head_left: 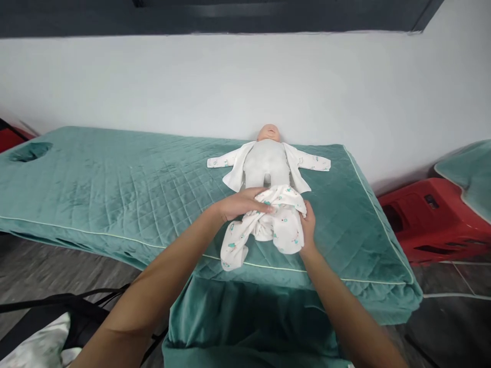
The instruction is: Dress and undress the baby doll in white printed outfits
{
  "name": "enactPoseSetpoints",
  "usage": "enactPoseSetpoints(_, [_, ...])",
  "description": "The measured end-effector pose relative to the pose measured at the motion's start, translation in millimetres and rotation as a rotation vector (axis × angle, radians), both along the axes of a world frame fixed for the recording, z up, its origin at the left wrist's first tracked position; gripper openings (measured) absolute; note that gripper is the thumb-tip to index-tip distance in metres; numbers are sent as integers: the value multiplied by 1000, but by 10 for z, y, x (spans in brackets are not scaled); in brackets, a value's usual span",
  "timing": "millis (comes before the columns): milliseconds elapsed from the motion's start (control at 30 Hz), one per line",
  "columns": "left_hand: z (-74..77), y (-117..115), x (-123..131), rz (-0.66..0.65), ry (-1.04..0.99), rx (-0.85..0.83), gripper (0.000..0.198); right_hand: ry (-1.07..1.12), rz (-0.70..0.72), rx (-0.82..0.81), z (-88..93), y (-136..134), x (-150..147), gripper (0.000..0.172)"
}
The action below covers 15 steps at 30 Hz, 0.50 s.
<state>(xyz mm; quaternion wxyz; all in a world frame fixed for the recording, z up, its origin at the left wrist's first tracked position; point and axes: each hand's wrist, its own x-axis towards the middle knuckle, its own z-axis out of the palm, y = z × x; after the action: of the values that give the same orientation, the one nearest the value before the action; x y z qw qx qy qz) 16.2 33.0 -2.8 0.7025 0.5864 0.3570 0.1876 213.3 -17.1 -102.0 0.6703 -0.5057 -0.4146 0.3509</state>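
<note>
A baby doll [268, 158] lies on its back on a teal quilted bed [115, 184], head toward the wall. An open white printed jacket [297, 162] is spread under its grey body, sleeves out to both sides. White printed trousers [282, 227] are bunched around its legs. My left hand [245, 202] rests on the trousers' waist at the doll's hip, fingers closed on the cloth. My right hand [308, 227] grips the trousers' right side, fingers curled into the fabric.
A red plastic stool [429, 220] stands on the floor at the right, beside another teal cushion [470, 171]. The bed has a face hole [30, 151] at its far left. A black frame with pale cloth [42, 337] sits at the lower left.
</note>
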Motion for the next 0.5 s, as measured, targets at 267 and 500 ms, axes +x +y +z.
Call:
enactPoseSetpoints(267, [76,393,115,61,186,537,35,-175,110,-73,63,361,151,26])
enactPoseSetpoints(500, [-104,532,242,131,351,767,29,-302,118,-88,-45,581,247,32])
